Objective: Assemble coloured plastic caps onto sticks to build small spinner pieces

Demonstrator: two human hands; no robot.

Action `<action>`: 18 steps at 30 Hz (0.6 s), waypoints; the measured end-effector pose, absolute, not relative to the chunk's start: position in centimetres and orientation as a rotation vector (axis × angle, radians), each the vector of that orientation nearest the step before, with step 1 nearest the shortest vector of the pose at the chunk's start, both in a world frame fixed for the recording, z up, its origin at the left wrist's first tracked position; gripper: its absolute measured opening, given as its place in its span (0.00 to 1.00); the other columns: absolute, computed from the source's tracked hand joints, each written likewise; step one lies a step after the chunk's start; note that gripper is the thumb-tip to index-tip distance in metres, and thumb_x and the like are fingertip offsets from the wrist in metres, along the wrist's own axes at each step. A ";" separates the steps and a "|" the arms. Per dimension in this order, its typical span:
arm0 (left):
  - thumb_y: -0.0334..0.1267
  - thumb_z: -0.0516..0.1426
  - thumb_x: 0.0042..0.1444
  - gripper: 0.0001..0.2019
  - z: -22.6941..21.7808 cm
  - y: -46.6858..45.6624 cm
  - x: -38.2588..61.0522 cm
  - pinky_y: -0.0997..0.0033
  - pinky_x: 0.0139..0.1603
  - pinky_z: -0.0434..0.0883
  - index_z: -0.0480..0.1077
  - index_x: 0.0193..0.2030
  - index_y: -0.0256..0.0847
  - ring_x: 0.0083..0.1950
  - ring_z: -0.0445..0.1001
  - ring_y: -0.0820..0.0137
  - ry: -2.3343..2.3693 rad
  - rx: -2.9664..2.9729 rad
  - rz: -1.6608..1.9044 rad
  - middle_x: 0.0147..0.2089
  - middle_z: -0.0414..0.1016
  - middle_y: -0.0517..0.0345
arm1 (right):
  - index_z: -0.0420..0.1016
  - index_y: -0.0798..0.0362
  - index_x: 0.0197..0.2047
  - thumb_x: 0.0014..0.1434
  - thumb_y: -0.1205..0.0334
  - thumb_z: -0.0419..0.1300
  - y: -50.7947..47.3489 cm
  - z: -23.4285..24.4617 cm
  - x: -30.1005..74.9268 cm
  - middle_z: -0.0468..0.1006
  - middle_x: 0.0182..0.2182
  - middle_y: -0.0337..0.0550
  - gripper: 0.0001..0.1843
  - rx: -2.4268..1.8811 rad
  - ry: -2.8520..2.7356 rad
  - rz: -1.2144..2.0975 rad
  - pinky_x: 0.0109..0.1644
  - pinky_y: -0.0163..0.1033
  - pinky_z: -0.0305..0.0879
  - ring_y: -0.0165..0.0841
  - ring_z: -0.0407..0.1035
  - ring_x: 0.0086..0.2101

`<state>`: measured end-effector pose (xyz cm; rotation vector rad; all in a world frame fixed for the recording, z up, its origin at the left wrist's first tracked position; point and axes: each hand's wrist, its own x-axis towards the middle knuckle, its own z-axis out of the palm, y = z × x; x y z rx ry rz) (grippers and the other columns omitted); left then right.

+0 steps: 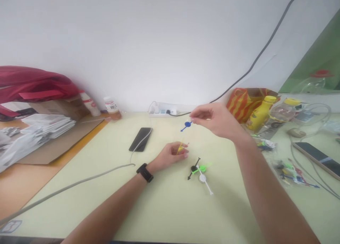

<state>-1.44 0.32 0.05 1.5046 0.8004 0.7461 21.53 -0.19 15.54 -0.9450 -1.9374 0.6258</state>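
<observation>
My right hand (214, 120) is raised above the table and pinches one end of a blue arrow-shaped spinner (187, 124), its arrow tip pointing down to the left. Lower and to the left, my left hand (172, 153), with a black watch on the wrist, has its fingers closed round a yellow arrow spinner (180, 149). A thin red tip (188, 143) also pokes out by those fingers; the rest of it is hidden. On the table between my forearms lie a black arrow spinner (193, 169), a green one (202, 168) and a white one (202, 178), touching or overlapping.
A phone (140, 139) with a white cable lies left of my hands. At right are clear bags of coloured arrows (294, 173), another phone (318, 159), a yellow bottle (261, 113) and a striped bag (239, 102). Cardboard (50, 153) and white stacks (50, 125) sit left.
</observation>
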 end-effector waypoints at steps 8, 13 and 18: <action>0.45 0.69 0.55 0.23 0.1 0.2 -1.5 0.61 0.53 0.75 0.75 0.57 0.42 0.53 0.79 0.59 0.757 1.541 0.756 0.54 0.80 0.44 | 0.82 0.50 0.36 0.59 0.69 0.60 -0.6 15.2 20.9 0.85 0.37 0.40 0.09 -0.998 -2.115 0.565 0.45 0.40 0.74 0.36 0.78 0.38; 0.44 0.71 0.53 0.25 -0.1 0.2 -1.5 0.59 0.55 0.74 0.76 0.57 0.42 0.52 0.79 0.60 0.752 1.596 0.751 0.51 0.81 0.46 | 0.78 0.51 0.33 0.54 0.73 0.58 -0.6 14.9 20.4 0.83 0.34 0.38 0.10 -1.018 -2.191 0.469 0.39 0.36 0.69 0.34 0.75 0.37; 0.44 0.70 0.55 0.23 -0.2 0.1 -1.3 0.58 0.54 0.74 0.76 0.56 0.40 0.47 0.78 0.62 0.806 1.622 0.768 0.50 0.81 0.46 | 0.74 0.51 0.30 0.54 0.74 0.56 -0.5 14.5 20.1 0.80 0.31 0.39 0.10 -1.086 -2.285 0.353 0.37 0.37 0.63 0.33 0.72 0.34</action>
